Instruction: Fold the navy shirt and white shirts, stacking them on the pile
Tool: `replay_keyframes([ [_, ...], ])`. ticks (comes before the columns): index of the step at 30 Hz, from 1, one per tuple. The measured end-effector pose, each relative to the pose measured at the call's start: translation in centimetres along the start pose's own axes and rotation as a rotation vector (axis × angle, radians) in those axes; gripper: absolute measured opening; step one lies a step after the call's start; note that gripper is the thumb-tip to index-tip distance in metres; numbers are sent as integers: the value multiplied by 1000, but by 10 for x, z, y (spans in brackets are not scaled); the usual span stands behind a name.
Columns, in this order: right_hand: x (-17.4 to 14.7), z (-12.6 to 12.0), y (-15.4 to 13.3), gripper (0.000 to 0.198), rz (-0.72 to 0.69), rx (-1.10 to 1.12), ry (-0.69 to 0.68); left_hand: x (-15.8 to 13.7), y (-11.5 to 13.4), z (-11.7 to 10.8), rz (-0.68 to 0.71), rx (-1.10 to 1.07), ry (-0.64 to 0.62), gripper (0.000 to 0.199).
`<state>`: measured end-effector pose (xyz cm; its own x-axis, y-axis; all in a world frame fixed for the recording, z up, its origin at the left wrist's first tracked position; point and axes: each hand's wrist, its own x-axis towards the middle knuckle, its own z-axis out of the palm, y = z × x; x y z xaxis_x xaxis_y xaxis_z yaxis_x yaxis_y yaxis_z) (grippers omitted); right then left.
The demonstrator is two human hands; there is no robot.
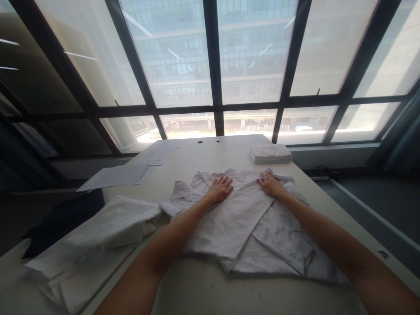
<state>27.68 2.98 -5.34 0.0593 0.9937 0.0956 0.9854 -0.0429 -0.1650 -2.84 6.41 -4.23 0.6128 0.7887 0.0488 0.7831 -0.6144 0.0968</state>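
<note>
A white garment (232, 218) lies spread and wrinkled on the white table, one panel lapping diagonally over another. Flat on its upper middle rests my left hand (221, 189), fingers stretched out and holding nothing. My right hand (269, 183) touches the garment's far right part near its top edge, with the fingers apart. Both forearms reach across the cloth and cover parts of its sides. Whether the garment is a shirt or a coat I cannot tell.
A folded stack of white cloth (271, 153) sits at the far right of the table (210, 153). Paper sheets (121, 173) lie at the far left. Nearer on the left are a crumpled white cloth or bag (108, 232) and dark fabric (65, 218). Windows (249, 57) stand beyond.
</note>
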Motion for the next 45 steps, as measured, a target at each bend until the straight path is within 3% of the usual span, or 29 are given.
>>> replay_keyframes([
  [6, 19, -19, 64, 57, 110, 27, -37, -3, 2, -1, -12, 22, -20, 60],
  [10, 15, -28, 76, 57, 211, 18, 31, -3, 4, -3, -16, 4, -14, 60],
  [14, 15, -26, 45, 57, 187, 16, 110, -6, 11, -2, -37, -14, -3, 60],
  [19, 5, -14, -26, 54, -50, 30, 49, -8, 23, 1, -120, -19, -1, 59],
  [22, -7, -8, -55, 57, -134, 25, -4, -3, 14, -6, -79, -32, -51, 58],
  [25, -13, -2, -63, 60, -151, 1, -47, 4, -7, -15, -28, -23, -32, 54],
  [30, -10, 2, -45, 60, -109, -40, -16, 16, -27, -17, 41, -20, -32, 54],
  [38, -5, 3, 14, 60, -34, -106, 32, 32, 2, -6, 65, -15, 100, 50],
  [42, -4, 4, 28, 59, -29, -109, 28, 13, -29, -12, 98, -27, 53, 51],
  [45, -6, 0, 26, 57, -43, -82, 47, -3, -59, -22, 26, -10, 21, 50],
])
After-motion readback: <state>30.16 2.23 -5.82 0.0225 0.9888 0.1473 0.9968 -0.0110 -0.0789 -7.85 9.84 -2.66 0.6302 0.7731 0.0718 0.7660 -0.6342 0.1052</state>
